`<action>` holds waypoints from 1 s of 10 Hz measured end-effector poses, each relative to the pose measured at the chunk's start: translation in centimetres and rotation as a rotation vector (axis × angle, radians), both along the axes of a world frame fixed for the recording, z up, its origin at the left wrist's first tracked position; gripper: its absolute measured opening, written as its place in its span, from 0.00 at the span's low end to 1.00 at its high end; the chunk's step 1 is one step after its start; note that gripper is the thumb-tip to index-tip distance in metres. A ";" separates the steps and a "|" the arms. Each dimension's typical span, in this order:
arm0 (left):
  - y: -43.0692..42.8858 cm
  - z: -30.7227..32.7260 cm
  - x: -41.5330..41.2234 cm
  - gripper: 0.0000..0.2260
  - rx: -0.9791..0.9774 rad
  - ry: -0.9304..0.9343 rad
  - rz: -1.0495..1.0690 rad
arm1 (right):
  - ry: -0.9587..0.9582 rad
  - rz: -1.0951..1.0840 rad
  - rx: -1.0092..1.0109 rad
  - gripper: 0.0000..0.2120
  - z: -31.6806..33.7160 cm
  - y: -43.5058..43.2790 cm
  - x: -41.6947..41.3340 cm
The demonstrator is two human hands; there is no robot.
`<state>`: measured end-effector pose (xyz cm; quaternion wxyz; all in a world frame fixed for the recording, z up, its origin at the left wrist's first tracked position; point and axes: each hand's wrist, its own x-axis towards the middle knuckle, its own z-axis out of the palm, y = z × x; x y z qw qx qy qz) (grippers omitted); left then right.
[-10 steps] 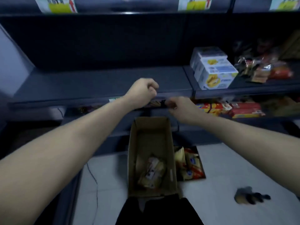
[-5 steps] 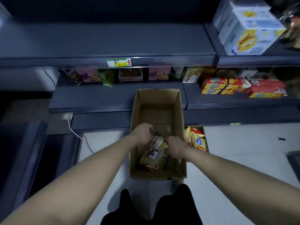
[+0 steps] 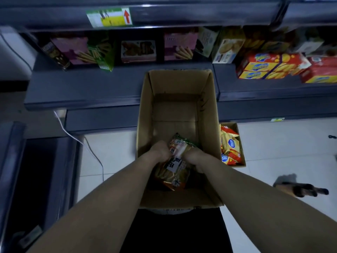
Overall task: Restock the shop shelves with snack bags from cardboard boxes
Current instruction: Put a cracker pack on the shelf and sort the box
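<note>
A tall open cardboard box (image 3: pixel 144 114) stands on the floor in front of the shelves. Orange and green snack bags (image 3: pixel 176 167) lie at its near end. Both my hands are down inside the box. My left hand (image 3: pixel 159 150) grips the left side of the top snack bag and my right hand (image 3: pixel 196 157) grips its right side. The far half of the box floor is bare cardboard. The low grey shelf (image 3: pixel 82 88) behind the box carries snack cartons along its back.
A smaller box (image 3: pixel 241 143) with yellow and red snack bags sits right of the big box. Red and yellow biscuit cartons (image 3: pixel 269 67) fill the shelf at the right. A white cable (image 3: pixel 91 152) runs over the floor at left. A dark object (image 3: pixel 302 189) lies on the tiles at right.
My hands came down from the shelf edge into the box and took hold of a snack bag. The view tipped down and moved closer to the box.
</note>
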<state>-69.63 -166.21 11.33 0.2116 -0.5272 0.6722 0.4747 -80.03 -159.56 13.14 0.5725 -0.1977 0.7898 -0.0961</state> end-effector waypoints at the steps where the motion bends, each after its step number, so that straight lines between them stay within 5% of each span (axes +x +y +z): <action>1: 0.0 -1.5 -0.3 0.15 0.049 -0.015 0.062 | -0.111 -0.229 0.060 0.19 -0.7 0.0 -0.1; 3: -0.1 -3.1 -0.2 0.15 0.213 -0.021 0.313 | -0.276 -0.480 0.108 0.11 -2.7 0.0 -1.1; 5: -1.2 -1.9 -1.7 0.15 0.270 0.029 0.473 | -0.299 -0.579 0.038 0.16 -4.3 -1.4 -1.8; 8: -5.1 7.1 -2.8 0.11 0.151 0.142 0.436 | -0.270 -0.412 -0.184 0.26 3.4 -4.2 -3.8; 10: -6.6 17.9 -2.6 0.24 0.125 0.373 0.540 | -0.240 -0.196 -0.413 0.31 13.8 -5.9 -5.0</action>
